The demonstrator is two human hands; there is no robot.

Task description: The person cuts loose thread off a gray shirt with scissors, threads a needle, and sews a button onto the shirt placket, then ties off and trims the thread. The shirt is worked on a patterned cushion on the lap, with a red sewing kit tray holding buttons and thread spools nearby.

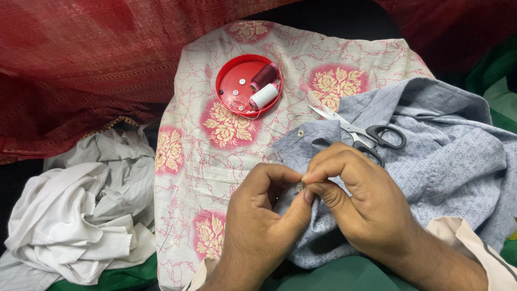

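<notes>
My left hand [264,226] and my right hand [358,199] meet at the front centre over a blue-grey patterned shirt [447,161]. Both pinch the shirt's edge around a small pale button [301,186] held between the fingertips. Another button [300,133] shows higher on the shirt's placket. A pair of scissors with black handles [371,134] lies shut on the shirt just behind my right hand. Whether a needle or thread is in my fingers is too small to tell.
A red round lid [229,81] at the back holds a maroon thread spool [264,76], a white thread spool [264,97] and several small buttons. It sits on a cream cloth with pink flowers [204,156]. White crumpled garments [81,215] lie left; red fabric [81,59] behind.
</notes>
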